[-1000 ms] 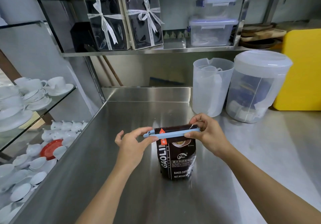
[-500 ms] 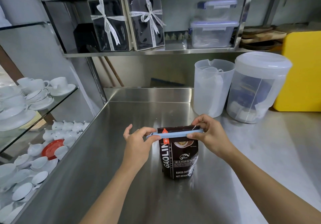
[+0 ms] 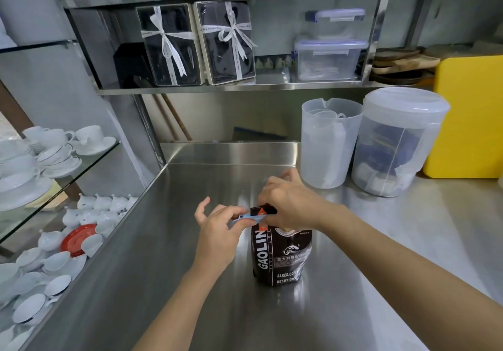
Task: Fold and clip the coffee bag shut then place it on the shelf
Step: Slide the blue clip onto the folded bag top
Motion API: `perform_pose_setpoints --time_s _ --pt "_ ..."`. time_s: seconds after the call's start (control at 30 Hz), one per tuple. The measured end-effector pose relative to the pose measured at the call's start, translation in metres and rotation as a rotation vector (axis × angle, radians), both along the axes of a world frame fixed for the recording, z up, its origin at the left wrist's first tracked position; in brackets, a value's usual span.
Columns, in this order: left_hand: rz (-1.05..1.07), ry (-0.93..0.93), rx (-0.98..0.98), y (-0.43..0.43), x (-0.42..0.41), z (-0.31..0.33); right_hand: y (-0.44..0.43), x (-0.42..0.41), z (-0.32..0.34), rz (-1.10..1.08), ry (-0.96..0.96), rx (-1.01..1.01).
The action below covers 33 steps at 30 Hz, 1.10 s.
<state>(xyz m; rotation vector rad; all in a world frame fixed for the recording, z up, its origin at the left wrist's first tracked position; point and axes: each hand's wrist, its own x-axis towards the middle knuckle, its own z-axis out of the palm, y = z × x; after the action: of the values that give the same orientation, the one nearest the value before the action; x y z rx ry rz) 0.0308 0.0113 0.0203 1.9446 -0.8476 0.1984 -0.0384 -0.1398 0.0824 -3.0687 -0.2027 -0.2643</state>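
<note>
A dark brown coffee bag [image 3: 281, 258] stands upright on the steel counter [image 3: 168, 282]. A light blue clip [image 3: 249, 216] runs across its folded top, mostly hidden by my hands. My left hand [image 3: 217, 235] pinches the clip's left end between thumb and fingers. My right hand [image 3: 292, 203] covers the bag's top and the clip's right part, pressing down on them. The steel shelf [image 3: 245, 88] hangs above the counter's far edge.
Two ribboned black gift boxes [image 3: 198, 43] and clear lidded containers [image 3: 330, 59] occupy the shelf. A translucent jug [image 3: 328, 143], a lidded tub [image 3: 394, 143] and a yellow board [image 3: 468, 116] stand back right. White cups [image 3: 54, 149] fill glass shelves on the left.
My right hand has slid left over the bag's top, now covering most of the clip. My left hand stays on the clip's left end. The view has tilted up slightly.
</note>
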Motion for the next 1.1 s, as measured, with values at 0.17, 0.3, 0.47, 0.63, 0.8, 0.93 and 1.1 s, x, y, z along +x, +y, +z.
perform_pose_setpoints --time_s 0.17,0.3,0.47,0.63,0.8,0.93,1.1 --pt "0.058 -0.062 -0.044 0.005 -0.005 -0.003 0.005 0.008 -0.007 0.048 -0.016 -0.04" --pt "0.134 -0.125 0.023 0.005 -0.009 -0.003 0.006 0.009 -0.013 0.054 -0.072 -0.157" --pt "0.215 -0.192 0.182 0.009 -0.007 -0.002 0.006 0.009 -0.015 0.045 -0.089 -0.182" --pt "0.156 -0.144 0.27 0.011 -0.001 0.003 0.007 0.012 -0.018 0.027 -0.108 -0.204" --pt "0.167 -0.121 0.247 0.006 -0.008 0.003 0.004 0.011 -0.019 0.017 -0.094 -0.209" --pt "0.236 -0.13 0.25 0.001 -0.016 0.005 0.005 0.012 -0.018 -0.002 -0.099 -0.223" --pt "0.387 -0.159 0.293 -0.011 -0.037 0.004 0.007 0.011 -0.02 -0.039 -0.131 -0.204"
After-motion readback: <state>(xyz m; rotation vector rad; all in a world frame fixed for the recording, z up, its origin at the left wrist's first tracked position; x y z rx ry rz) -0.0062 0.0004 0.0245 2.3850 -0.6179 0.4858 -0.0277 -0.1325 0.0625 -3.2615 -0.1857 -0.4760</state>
